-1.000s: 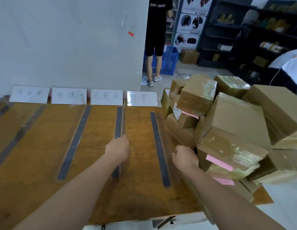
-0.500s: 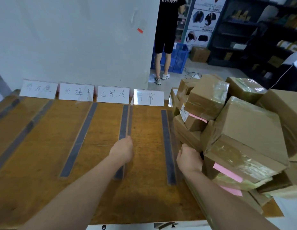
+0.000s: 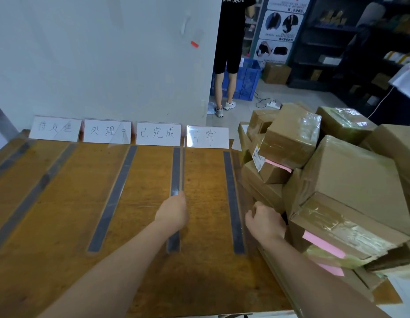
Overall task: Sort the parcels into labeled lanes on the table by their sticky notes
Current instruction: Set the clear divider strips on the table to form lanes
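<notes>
Curling the right hand (image 3: pixel 264 222) against a low parcel (image 3: pixel 266 191) at the table's (image 3: pixel 61 260) right edge, probably to draw it out; gripping or merely touching, impossible to tell. Resting the left hand (image 3: pixel 173 214), fisted on nothing visible, on a lane strip (image 3: pixel 176 168) as a brace.

Seeing fisted left hand (image 3: pixel 173 213) on a grey tape strip (image 3: pixel 176 171), right hand (image 3: pixel 264 222) curled against the parcel pile (image 3: pixel 348 175), grip unclear. Counting four label cards (image 3: pixel 158 133) along the table (image 3: pixel 61 226) back edge. Spotting pink sticky notes (image 3: pixel 323 244) on some parcels.
</notes>
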`<state>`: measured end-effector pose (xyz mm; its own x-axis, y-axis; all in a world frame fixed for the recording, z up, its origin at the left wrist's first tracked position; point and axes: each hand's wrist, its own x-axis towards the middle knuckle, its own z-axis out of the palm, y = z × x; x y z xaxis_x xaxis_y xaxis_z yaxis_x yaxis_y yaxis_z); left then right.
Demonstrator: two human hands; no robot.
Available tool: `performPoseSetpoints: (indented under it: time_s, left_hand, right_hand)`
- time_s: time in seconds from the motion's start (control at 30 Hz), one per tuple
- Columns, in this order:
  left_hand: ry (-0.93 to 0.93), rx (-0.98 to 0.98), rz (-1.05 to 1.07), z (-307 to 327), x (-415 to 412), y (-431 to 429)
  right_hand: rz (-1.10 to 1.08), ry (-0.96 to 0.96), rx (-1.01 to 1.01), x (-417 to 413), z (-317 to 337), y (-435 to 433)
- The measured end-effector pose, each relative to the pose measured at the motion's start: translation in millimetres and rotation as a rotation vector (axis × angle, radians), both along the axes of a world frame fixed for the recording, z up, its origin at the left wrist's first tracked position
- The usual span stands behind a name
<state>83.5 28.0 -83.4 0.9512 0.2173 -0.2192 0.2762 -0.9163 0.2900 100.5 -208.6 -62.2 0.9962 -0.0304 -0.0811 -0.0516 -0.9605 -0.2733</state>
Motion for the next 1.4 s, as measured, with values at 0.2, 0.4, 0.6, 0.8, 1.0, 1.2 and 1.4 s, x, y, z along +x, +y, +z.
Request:
performPoseSetpoints:
  time_s: [0.2, 0.4, 0.6, 0.8, 1.0, 1.2, 1.4]
  left_hand:
    - [0.015, -0.018, 0.012, -0.1, -3.2, 5.5]
    - [0.039, 0.003, 0.026, 7.9, -9.4, 6.1]
    - [0.037, -0.002, 0.029, 8.4, -10.5, 7.6]
    - [0.029, -0.007, 0.033, 7.2, -10.1, 8.0]
    - [0.049, 0.001, 0.03, 8.7, -9.5, 8.0]
    - [0.042, -0.006, 0.024, 8.4, -8.7, 8.7]
    - [0.037, -0.039, 0.035, 9.2, -8.9, 8.2]
  right_hand:
    - [-0.011, -0.008, -0.011, -2.7, 2.2, -1.7]
    - [0.007, -0.019, 0.021, -2.1, 2.2, 1.5]
    - [-0.009, -0.014, 0.01, -1.6, 2.2, 0.8]
    - [-0.008, -0.017, 0.008, -2.8, 2.3, -0.4]
    - [0.004, -0.004, 0.015, -3.4, 3.2, -1.5]
    - [0.003, 0.021, 0.002, -2.6, 6.3, -2.0]
    - [-0.011, 0.02, -0.041, -1.6, 7.9, -1.9]
